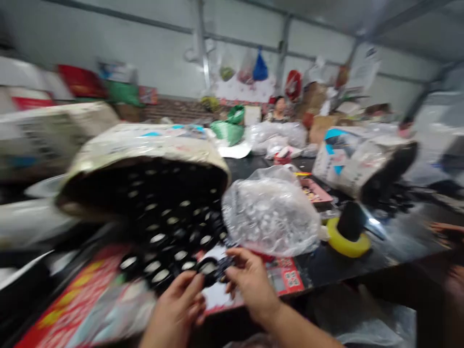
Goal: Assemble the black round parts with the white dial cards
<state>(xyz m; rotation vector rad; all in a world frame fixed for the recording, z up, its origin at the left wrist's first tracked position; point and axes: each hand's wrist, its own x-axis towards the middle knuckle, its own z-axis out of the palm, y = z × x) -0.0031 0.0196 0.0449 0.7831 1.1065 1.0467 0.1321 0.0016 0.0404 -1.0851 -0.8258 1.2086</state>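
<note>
Round black piece (209, 270), lower centre, pinched in the left hand (183, 296); right hand (251, 281) grips blurred dark bits (225, 268), and any slackening pinch could spill them!

Across the frame runs a dark table (322, 270); on it I see a sack (145, 145) on its side left of centre, black round pieces (159, 274) strewn at its mouth, a red printed sheet (72, 302) lower left, a clear bag (270, 212) mid-frame, a yellow ring (348, 248) and another sack (342, 157) to the right
</note>
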